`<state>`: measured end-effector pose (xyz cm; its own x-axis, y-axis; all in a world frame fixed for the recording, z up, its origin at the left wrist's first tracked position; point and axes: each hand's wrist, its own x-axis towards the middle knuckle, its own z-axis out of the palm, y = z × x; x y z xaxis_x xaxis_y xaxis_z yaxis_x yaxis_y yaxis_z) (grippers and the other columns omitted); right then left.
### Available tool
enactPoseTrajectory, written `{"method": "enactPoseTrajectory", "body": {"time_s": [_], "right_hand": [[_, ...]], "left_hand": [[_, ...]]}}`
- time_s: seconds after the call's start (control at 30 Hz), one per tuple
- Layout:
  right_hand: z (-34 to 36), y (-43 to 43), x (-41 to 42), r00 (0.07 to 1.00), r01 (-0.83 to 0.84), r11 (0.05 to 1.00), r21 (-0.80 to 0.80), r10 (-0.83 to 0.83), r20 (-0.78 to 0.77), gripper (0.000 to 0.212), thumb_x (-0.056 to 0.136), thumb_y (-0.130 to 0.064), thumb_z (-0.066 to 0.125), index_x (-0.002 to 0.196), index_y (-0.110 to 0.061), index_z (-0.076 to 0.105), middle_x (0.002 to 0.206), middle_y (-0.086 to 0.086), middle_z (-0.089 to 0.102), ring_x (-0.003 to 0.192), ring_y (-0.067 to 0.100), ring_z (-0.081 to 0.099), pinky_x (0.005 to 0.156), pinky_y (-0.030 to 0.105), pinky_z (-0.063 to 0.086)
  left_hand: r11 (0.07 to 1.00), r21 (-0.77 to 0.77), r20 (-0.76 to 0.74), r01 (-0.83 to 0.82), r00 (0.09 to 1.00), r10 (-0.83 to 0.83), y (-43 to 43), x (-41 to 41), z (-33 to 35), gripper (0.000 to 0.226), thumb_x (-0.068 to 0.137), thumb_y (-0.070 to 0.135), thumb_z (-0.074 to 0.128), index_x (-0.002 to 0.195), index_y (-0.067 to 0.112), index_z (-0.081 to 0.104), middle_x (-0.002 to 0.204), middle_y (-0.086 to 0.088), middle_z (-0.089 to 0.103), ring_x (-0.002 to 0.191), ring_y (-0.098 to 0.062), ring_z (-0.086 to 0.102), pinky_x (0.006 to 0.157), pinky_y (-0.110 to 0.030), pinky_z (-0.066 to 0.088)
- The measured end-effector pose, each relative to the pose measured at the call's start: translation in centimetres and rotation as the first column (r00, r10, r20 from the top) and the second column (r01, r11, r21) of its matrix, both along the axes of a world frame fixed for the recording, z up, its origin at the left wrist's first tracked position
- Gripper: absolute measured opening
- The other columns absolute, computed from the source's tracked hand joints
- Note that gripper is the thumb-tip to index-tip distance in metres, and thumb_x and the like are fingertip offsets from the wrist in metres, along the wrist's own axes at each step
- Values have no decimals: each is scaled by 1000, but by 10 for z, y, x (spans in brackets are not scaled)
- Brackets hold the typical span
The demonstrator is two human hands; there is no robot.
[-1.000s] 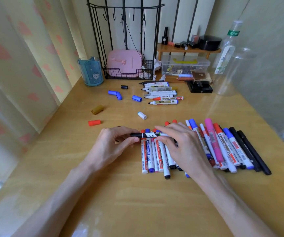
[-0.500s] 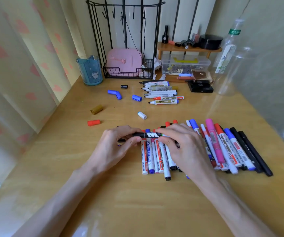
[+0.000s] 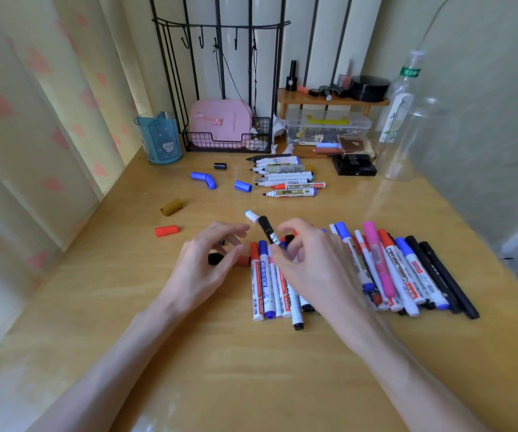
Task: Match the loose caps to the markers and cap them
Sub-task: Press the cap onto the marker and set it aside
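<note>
A pale wooden table (image 3: 251, 369) fills the view, with a heart-print curtain (image 3: 17, 120) down its left side and a blue cup (image 3: 159, 140) in the far left corner. Loose caps lie on the left half: a red cap (image 3: 166, 230), a gold cap (image 3: 171, 206), two blue caps touching at an angle (image 3: 204, 179), a small black cap (image 3: 220, 166) and a single blue cap (image 3: 243, 186). Behind them stands a black wire rack (image 3: 260, 141) holding a pink case (image 3: 220, 123).

The left hand (image 3: 201, 266) hovers palm down with its fingers loosely curled and spread, gripping nothing; a short black cap (image 3: 215, 258) lies on the table under it, and whether they touch is unclear. A white cap (image 3: 252, 216) lies just beyond. Beside it the right hand (image 3: 310, 269) pinches a black marker (image 3: 267, 229) at the fingertips (image 3: 282, 244), the marker tilted with its free end pointing away and to the left, close to the white cap.

Below and to the right of that hand a row of capped markers (image 3: 391, 269) lies side by side. Well behind, a cluster of uncapped markers (image 3: 285, 179) lies with tips pointing left. Further right sit a clear storage box (image 3: 329, 126), a flat black box (image 3: 356, 165) and a clear bottle (image 3: 404, 104).
</note>
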<state>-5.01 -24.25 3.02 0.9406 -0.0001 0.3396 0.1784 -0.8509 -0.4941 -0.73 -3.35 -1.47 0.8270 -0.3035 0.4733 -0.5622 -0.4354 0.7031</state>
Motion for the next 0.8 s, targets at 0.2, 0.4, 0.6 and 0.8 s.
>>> {"method": "enactPoseTrajectory", "body": {"time_s": [0.2,0.4,0.6,0.8], "right_hand": [[-30,27,9,993,-16,975,-224,41,109,16,92,-41,69,101,-29,65,64,-10,64,76,16,56,74,33,38],[-38,22,12,996,-13,973,-231,34,86,17,90,-42,70,99,-29,63,77,-10,67,81,18,47,82,39,46],[-33,15,15,997,26,980,-196,-10,78,16,89,-39,71,101,-29,67,86,-8,64,88,18,50,80,34,41],[-24,1,36,999,-25,989,-147,31,38,28,93,-43,69,119,-33,67,107,-10,61,105,16,53,89,35,38]], "left_hand": [[996,88,2,15,1000,-15,5,3,-12,25,100,22,69,123,30,72,117,16,66,100,-14,67,84,-41,56],[987,159,40,15,999,-22,3,2,-12,25,100,20,69,122,31,72,117,19,65,113,-8,63,91,-36,54],[985,170,33,15,999,-21,3,3,-13,24,101,21,67,121,31,72,119,20,64,115,-8,63,92,-38,54],[989,151,29,2,1000,-6,5,9,-8,23,101,22,65,122,31,72,120,16,66,118,-9,62,97,-40,53]]}}
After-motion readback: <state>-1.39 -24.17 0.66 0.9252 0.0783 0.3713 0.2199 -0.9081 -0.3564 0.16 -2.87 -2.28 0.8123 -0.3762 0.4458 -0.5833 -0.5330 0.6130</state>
